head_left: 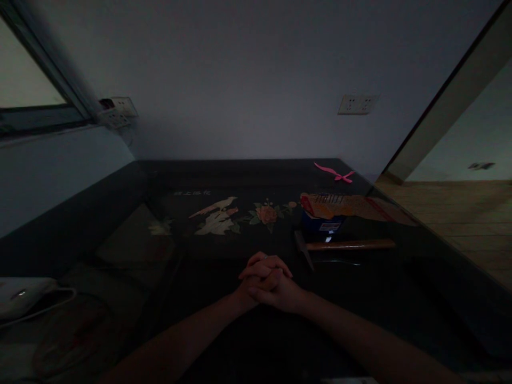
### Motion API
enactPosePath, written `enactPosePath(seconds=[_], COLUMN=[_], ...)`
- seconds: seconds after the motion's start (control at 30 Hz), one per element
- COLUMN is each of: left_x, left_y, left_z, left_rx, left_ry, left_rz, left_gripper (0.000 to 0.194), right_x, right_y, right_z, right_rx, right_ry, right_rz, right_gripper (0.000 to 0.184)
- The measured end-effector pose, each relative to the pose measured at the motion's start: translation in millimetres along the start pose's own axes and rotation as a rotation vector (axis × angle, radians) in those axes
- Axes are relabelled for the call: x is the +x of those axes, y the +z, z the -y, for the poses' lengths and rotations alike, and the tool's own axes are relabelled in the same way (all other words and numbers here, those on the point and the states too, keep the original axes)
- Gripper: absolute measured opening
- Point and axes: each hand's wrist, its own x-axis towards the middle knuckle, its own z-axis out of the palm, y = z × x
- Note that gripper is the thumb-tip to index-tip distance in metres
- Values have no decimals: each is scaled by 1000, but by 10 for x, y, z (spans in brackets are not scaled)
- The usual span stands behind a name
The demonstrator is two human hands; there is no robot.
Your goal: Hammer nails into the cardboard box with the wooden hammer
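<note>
My left hand [247, 292] and my right hand [286, 294] are clasped, fingers interlaced, over the dark tabletop [224, 341]. No object shows between them. Nearest, just right of them, lies a hammer [352, 245], its metal head to the left and its wooden handle pointing right. Behind it stands a small blue box [320, 224]. A torn red-and-tan piece of cardboard [360, 207] lies over the box and reaches right. Several thin dark nail-like pieces [328, 198] rest in a row on the cardboard.
A pink ribbon [340, 176] lies at the far right of the table. At the left edge is a white device [24, 296] with a cable. Bird and flower pictures [218, 216] decorate the tabletop. A wall stands behind, with a socket [357, 104]. The room is dim.
</note>
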Motion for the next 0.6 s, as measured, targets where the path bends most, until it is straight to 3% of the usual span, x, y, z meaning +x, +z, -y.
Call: enactPosePath(seconds=[0.2, 0.4, 0.6], left_x=[-7, 5, 12], left_y=[-48, 29, 21], left_z=[-48, 40, 33], left_rx=[-136, -233, -82], left_ry=[-7, 23, 5], left_rz=[78, 141, 156], left_gripper=[23, 25, 27], right_x=[10, 2, -1], right_y=[-2, -3, -10], right_z=[19, 12, 25], right_rx=[-8, -2, -8], right_ry=[12, 9, 8], right_rz=[-6, 0, 0], right_gripper=[29, 30, 28])
